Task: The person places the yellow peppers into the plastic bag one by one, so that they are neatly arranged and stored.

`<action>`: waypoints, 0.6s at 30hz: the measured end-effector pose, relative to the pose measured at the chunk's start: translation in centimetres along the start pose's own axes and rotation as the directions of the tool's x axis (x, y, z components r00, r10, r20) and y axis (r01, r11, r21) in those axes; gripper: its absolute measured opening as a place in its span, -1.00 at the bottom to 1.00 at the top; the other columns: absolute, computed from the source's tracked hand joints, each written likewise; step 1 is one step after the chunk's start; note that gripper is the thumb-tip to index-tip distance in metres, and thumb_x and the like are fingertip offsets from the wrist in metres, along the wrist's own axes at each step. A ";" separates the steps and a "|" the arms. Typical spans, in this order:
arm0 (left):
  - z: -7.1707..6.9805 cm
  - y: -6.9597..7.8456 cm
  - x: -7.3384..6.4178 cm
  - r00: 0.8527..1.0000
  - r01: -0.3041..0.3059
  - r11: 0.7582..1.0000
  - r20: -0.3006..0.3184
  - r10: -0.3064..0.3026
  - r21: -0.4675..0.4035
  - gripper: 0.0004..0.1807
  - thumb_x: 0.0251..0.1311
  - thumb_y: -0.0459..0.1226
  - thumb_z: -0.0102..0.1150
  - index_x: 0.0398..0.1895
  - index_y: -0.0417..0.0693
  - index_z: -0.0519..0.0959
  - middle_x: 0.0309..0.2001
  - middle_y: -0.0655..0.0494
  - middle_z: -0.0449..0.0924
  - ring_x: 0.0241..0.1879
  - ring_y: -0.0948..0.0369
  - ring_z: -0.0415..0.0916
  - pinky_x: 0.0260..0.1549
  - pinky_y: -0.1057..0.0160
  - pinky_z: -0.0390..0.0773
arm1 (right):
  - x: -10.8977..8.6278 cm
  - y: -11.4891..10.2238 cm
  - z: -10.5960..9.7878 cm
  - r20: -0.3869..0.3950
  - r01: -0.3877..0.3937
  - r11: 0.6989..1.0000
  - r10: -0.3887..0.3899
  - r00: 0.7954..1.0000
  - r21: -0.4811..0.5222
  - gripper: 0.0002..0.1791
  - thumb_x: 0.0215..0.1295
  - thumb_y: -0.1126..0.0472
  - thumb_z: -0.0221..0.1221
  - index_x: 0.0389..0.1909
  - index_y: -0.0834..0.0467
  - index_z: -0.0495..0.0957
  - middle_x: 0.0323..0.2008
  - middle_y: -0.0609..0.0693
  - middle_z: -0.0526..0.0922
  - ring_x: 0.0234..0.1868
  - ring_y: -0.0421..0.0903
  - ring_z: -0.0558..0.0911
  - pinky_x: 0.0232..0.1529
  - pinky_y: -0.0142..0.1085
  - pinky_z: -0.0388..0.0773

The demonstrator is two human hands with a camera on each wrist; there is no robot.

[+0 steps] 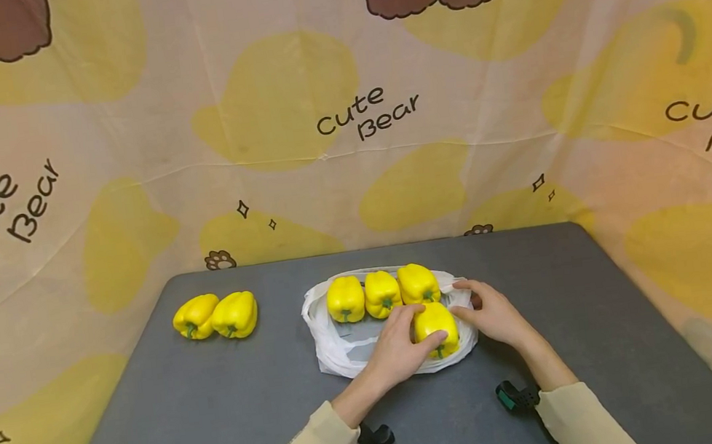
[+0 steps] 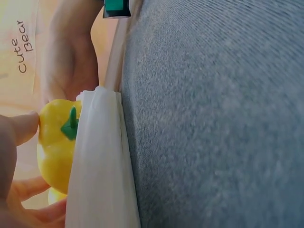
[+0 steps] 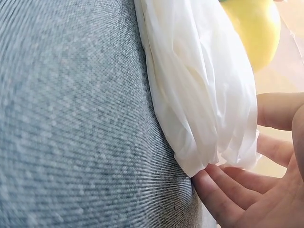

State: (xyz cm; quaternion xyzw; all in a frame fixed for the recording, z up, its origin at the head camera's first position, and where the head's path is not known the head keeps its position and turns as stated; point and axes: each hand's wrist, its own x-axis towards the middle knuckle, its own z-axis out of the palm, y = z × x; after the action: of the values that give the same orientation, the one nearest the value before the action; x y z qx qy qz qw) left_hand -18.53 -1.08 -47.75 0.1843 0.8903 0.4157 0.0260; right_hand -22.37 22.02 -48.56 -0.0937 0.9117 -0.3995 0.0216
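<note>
In the head view a white plastic bag (image 1: 329,346) lies spread wide at the middle of the grey table. Three yellow bell peppers, one of them the middle pepper (image 1: 382,294), stand in a row along its back side. My left hand (image 1: 397,349) grips another yellow bell pepper (image 1: 435,326) at the bag's front right, thumb in front and fingers behind. Its green stem (image 2: 71,126) faces the left wrist camera. My right hand (image 1: 495,316) holds the bag's right rim between thumb and fingers; the bag's side (image 3: 204,95) hides part of the thumb tip.
Two more yellow bell peppers (image 1: 235,315) lie side by side, touching, at the table's (image 1: 219,413) back left. A printed cloth backdrop (image 1: 277,106) rises behind the table. Dark wrist devices, one with a green face (image 1: 508,396), sit below both hands.
</note>
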 end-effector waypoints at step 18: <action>-4.6 0.3 -1.1 0.995 -0.095 0.992 0.045 0.092 0.079 -0.55 0.43 -0.03 0.16 0.18 -0.15 0.57 0.12 0.00 0.60 0.02 0.10 0.58 -0.05 0.19 0.63 | 0.0 -0.2 0.1 -0.003 -0.003 1.000 0.003 1.000 0.002 -0.34 0.35 -0.01 0.30 0.36 0.24 0.43 0.36 0.30 0.41 0.01 0.13 0.56 -0.01 -0.01 0.59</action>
State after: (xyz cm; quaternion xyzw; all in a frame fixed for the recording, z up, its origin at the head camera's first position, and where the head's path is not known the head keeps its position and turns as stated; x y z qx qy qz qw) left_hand -18.30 -4.70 -44.65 0.2353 0.8960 0.3762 0.0172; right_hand -22.36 21.83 -48.53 -0.0917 0.9114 -0.4006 0.0212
